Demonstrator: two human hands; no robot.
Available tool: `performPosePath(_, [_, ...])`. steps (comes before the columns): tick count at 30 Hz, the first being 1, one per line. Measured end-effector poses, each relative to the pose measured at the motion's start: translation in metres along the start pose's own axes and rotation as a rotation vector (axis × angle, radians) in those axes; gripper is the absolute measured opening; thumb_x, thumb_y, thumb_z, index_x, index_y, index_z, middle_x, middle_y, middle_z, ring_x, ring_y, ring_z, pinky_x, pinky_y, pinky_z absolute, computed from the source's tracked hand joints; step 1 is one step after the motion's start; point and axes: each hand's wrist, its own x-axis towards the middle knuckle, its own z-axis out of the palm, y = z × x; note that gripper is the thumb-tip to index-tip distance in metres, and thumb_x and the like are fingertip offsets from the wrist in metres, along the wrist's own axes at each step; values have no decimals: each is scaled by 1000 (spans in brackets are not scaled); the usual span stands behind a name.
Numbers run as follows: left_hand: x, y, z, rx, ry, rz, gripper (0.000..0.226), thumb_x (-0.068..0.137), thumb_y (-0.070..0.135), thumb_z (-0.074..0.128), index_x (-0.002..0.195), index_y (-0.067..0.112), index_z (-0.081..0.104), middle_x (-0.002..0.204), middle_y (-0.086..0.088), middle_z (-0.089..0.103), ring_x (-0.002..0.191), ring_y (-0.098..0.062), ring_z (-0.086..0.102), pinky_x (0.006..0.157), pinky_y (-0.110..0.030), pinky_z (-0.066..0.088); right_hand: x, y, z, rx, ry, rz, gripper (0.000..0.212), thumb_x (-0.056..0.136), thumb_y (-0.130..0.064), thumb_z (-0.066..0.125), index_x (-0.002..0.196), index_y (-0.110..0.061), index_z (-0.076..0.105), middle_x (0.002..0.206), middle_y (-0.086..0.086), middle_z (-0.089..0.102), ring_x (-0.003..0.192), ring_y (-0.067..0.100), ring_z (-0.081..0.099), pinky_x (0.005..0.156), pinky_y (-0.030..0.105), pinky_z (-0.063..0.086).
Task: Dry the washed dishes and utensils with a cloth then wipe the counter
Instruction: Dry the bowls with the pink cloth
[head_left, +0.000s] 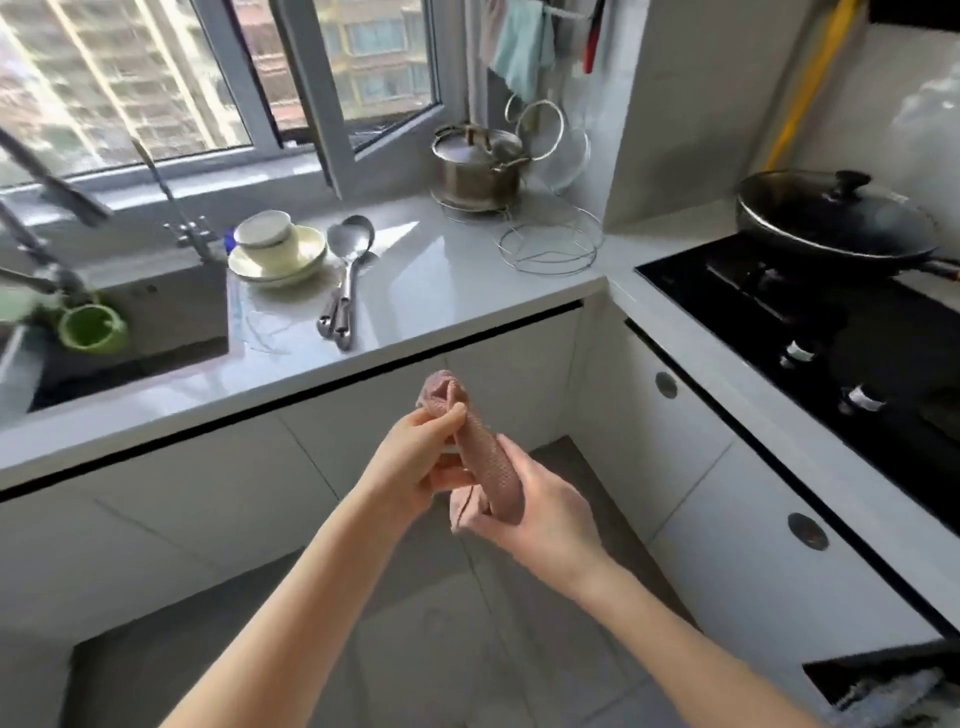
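Pink cloth (491, 467), rolled lengthwise, in mid-air before the cabinet fronts, below the counter (457, 291) edge | left hand (415, 462): fingers curled, pinching the upper end | right hand (545, 512): fingers wrapped round the lower end | on counter beside sink (156, 322): stacked bowls (278, 249), two ladles (348, 270) | far corner: lidded pot (478, 161)

1. The cloth (491, 467) at centre frame is pink fabric with a rough waffle weave.
2. The worktop (457, 280) is smooth, glossy grey.
3. The spoons (347, 260) and the pot (478, 169) are shiny metal.
4. The bowls (283, 257) look glazed and smooth.
5. The hob (753, 306) at right is glossy black.
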Motion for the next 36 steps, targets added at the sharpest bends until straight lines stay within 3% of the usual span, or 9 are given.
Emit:
performPosePath(3, [11,31,-62,16,60,20,15,91,25,60,90,10,62,90,-12,68,79,-25,67,71,-36,58,52,-35,23,129,97,56,36,74,-18,58,107,-30,70,91,-8,74,88,12,67,76,25,52])
performPosePath(9, [36,59,-181,695,554,233,46,58,50,78,90,19,64,92,2,65,85,-16,59,76,-31,46,146,-100,32,173,-83,-48,25,77,6,51,87,-4,71,87,13,73,75,16,64,71,29,49])
performPosePath(15, [100,97,-217,776,-42,289,94,67,9,79,141,40,31,150,8,25,138,-9,26,109,-25,25,241,-176,21,61,-650,-229,19,79,5,66,76,-13,70,69,-5,67,62,-1,59,59,13,47])
performPosePath(20, [158,131,-250,681,-248,288,31,71,17,76,98,29,70,108,11,68,107,-5,59,97,-26,43,334,-209,20,-56,-775,-217,20,61,-16,74,81,-14,72,71,-7,67,66,3,60,62,15,48])
performPosePath(22, [180,152,-267,646,-96,269,14,71,19,76,71,24,63,71,8,60,74,-9,55,71,-24,42,378,-207,21,-107,-731,-184,27,60,-22,75,85,-11,72,73,-3,66,69,7,59,65,19,47])
performPosePath(26, [221,194,-293,695,323,311,14,65,24,64,65,16,53,58,4,49,56,-10,42,54,-23,34,447,-189,44,-147,-545,-105,16,83,-13,67,81,2,64,70,7,52,63,13,47,56,24,37])
performPosePath(30, [262,224,-280,547,531,332,13,79,21,64,78,10,58,68,-1,59,63,-13,51,59,-25,42,486,-188,81,367,-665,208,21,99,-20,45,102,-11,65,96,15,70,81,25,66,64,36,51])
performPosePath(33, [287,233,-258,422,357,276,5,84,22,63,86,18,65,81,6,68,79,-10,64,74,-25,52,508,-204,102,1040,-841,446,54,96,-50,39,110,-5,66,98,20,65,85,32,65,71,40,52])
performPosePath(36, [310,239,-261,573,145,260,14,88,19,57,91,20,71,90,-1,74,81,-6,67,77,-23,53,525,-219,126,1273,-725,381,44,95,-35,44,99,-1,71,90,18,72,80,26,72,64,33,58])
